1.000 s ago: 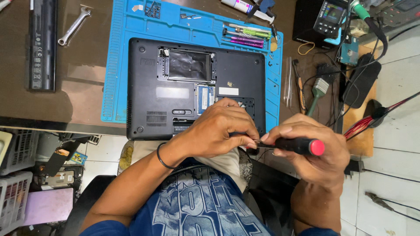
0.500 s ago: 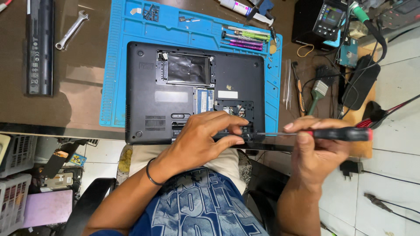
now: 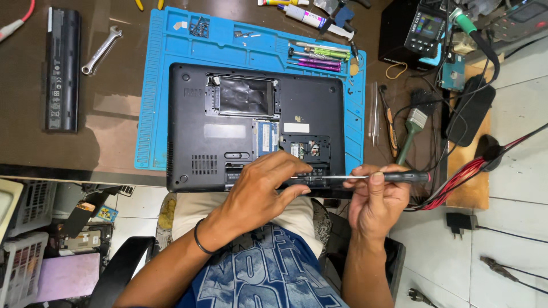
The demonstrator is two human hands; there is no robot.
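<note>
While the black laptop [image 3: 257, 128] lies bottom-up on the blue mat [image 3: 154, 85], covers off, overhanging the worktop's near edge, left hand [image 3: 265, 191] fingers press its near edge; right hand [image 3: 377, 199] pinches a screwdriver [image 3: 365, 177] lying level.

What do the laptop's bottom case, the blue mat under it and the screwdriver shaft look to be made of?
Laptop bottom case: probably matte black plastic, with moulded vents and a dull sheen. Blue mat: looks like soft silicone or rubber, with moulded ridges and trays and no gloss. Screwdriver in the right hand: thin shaft looks like bright metal, since it glints; the dark handle may be plastic or rubber.
</note>
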